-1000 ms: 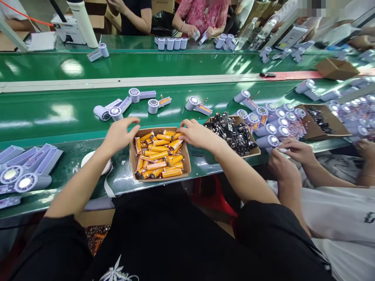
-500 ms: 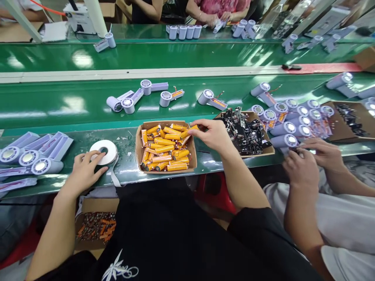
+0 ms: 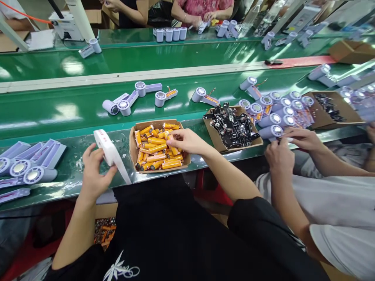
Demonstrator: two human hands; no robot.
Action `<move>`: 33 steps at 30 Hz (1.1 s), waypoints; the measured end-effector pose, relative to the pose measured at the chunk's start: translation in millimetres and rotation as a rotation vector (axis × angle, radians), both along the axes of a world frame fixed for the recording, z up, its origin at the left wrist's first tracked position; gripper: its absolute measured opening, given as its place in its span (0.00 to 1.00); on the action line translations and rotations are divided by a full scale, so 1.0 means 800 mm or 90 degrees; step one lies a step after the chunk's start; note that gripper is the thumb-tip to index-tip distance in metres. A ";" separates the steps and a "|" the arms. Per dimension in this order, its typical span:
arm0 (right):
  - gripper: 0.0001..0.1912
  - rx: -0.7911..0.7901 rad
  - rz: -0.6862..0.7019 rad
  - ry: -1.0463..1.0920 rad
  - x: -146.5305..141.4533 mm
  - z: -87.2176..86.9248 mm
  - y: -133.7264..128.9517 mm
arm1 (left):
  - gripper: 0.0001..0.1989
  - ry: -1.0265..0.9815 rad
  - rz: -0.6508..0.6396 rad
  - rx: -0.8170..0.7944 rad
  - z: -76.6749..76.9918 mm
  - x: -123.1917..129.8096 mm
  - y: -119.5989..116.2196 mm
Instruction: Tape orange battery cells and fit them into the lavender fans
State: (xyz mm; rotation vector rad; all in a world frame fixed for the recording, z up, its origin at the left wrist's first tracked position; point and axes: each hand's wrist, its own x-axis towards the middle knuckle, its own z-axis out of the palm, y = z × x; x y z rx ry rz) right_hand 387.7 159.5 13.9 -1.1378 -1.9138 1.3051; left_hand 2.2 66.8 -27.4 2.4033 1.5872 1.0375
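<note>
My left hand (image 3: 98,169) grips a roll of white tape (image 3: 106,148) between thumb and fingers. The roll is tipped up on edge above the bench, and a loose tail of tape hangs down on its right. My right hand (image 3: 191,141) pinches an orange cylindrical battery (image 3: 174,150) over the right side of a cardboard box (image 3: 133,147). Many similar orange batteries (image 3: 156,149) fill that box. Fingers partly cover the held battery.
Lilac handheld housings (image 3: 34,175) lie at the left, with others (image 3: 124,107) on the green belt (image 3: 88,105). Right of the batteries stands a box of black circuit boards (image 3: 231,127). A co-worker's hands (image 3: 281,154) work close by, beside grouped housings (image 3: 274,118).
My left hand has lifted the tape roll from lying flat and tilted it upright. My right hand, with a battery, has moved left and down over the box. The view has shifted slightly.
</note>
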 end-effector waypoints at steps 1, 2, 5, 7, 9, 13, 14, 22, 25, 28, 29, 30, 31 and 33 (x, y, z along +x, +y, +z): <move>0.27 -0.026 -0.031 0.086 -0.003 0.001 -0.003 | 0.22 0.015 -0.029 0.042 0.007 0.013 -0.003; 0.30 -0.045 -0.058 0.166 -0.005 0.003 -0.007 | 0.20 0.036 -0.053 0.088 0.015 0.026 -0.007; 0.31 -0.038 -0.092 0.262 -0.008 0.014 -0.027 | 0.21 0.131 -0.105 0.158 0.035 0.057 -0.016; 0.29 0.030 -0.094 0.210 -0.011 0.026 -0.040 | 0.23 0.192 -0.117 0.179 0.045 0.068 -0.018; 0.27 0.122 -0.093 0.131 -0.015 0.039 -0.050 | 0.25 0.250 -0.130 0.196 0.053 0.073 -0.017; 0.28 0.239 -0.058 0.007 -0.015 0.057 -0.058 | 0.26 0.317 -0.154 0.211 0.064 0.077 -0.011; 0.28 0.245 -0.052 -0.010 -0.014 0.058 -0.058 | 0.27 0.318 -0.155 0.210 0.065 0.077 -0.010; 0.23 0.022 0.251 0.144 -0.019 0.036 -0.074 | 0.26 0.213 -0.100 0.217 0.061 0.080 -0.010; 0.21 -0.013 0.354 0.216 -0.026 0.019 -0.087 | 0.20 0.187 -0.058 0.204 0.056 0.073 0.005; 0.21 -0.029 0.410 0.147 -0.021 0.008 -0.101 | 0.19 0.124 0.002 0.179 0.053 0.051 0.023; 0.22 -0.032 0.403 0.113 -0.015 0.006 -0.105 | 0.19 0.100 0.030 0.178 0.053 0.043 0.027; 0.22 -0.037 0.375 0.088 -0.009 0.007 -0.108 | 0.20 0.081 0.058 0.190 0.054 0.036 0.028; 0.24 -0.046 0.326 0.076 -0.002 0.008 -0.110 | 0.20 0.076 0.077 0.204 0.056 0.031 0.027; 0.28 -0.053 0.180 0.102 0.010 0.015 -0.111 | 0.19 0.089 0.080 0.240 0.060 0.031 0.019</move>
